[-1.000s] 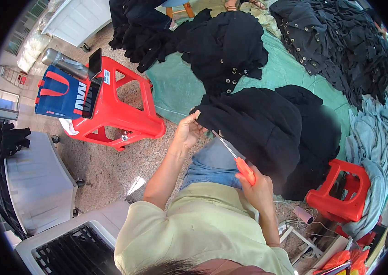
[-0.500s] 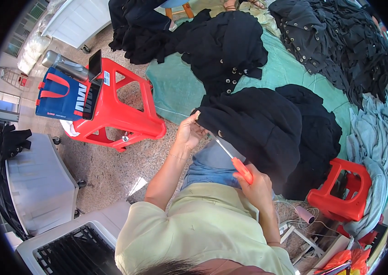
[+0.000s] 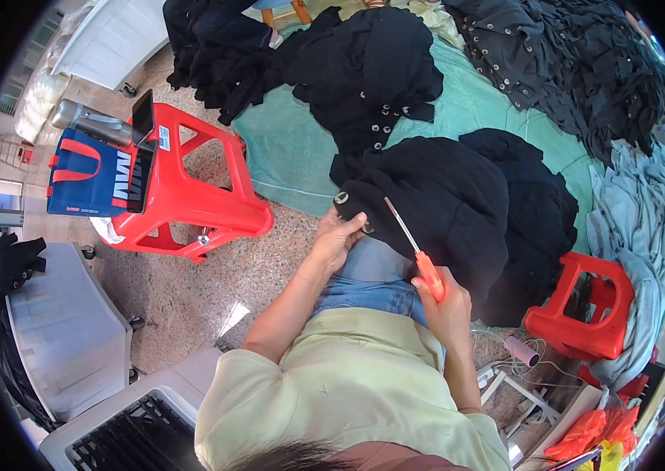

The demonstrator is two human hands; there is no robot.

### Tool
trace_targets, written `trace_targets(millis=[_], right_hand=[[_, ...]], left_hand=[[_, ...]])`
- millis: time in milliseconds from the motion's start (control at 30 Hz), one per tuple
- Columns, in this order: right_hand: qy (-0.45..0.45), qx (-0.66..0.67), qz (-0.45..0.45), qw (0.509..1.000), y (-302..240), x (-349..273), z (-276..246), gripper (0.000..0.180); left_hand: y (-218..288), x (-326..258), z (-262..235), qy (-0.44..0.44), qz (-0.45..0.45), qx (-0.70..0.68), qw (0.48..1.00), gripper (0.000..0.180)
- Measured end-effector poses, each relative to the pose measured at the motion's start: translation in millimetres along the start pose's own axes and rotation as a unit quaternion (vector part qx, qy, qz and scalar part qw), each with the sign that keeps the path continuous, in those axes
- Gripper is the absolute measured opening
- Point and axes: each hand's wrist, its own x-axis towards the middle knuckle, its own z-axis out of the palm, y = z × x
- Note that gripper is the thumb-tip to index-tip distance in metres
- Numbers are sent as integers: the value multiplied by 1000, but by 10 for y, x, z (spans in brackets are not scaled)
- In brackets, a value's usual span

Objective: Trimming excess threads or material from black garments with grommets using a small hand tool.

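Across my lap lies a black garment [image 3: 442,188], bunched, with its left edge in the closed fingers of my left hand [image 3: 338,240]. A round silver metal fitting [image 3: 341,198] shows on that edge, just above the fingers; another sits partly hidden by my fingertips. My right hand [image 3: 448,304] is wrapped around the orange handle of a screwdriver [image 3: 430,275]. Its thin metal shaft points up and to the left over the cloth. The tip stands apart from the fittings; whether it touches the fabric I cannot tell.
To the left, a red stool [image 3: 199,188] carries a blue bag [image 3: 85,177], a steel flask [image 3: 93,122] and a phone. Black garments with metal fittings [image 3: 552,71] lie heaped on a green sheet [image 3: 285,165]. Another red stool [image 3: 584,306] and grey cloth are at right; a person sits opposite.
The screwdriver's tip has come away from the garment's edge, swinging up and right. My left hand has shifted slightly down along the edge, uncovering a metal fitting. The whole view has shifted a little.
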Motion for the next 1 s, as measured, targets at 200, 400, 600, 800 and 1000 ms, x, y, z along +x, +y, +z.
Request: trace_targets(millis=[200,400,600,800,1000], right_hand=[[2,25,14,1000,-7,-57,-33,31],[15,10,-11,1000,5,-82,-32,30],[-33,-33,-26,999,-31,-197,-133,30],[-67,-36,-45,996,-109,-160,-93,29],[-25,9,-25,999,-167,-22,12,24]], left_hand=[[344,-197,186,-20,-22,-33,999,47],[182,-143,73,-18,18,33,999,38],[375,29,-94,-39,62,-83,994,32],[452,-79,-159,-47,55,-35,997,32],[680,-1,-117,-116,109,-18,987,28]])
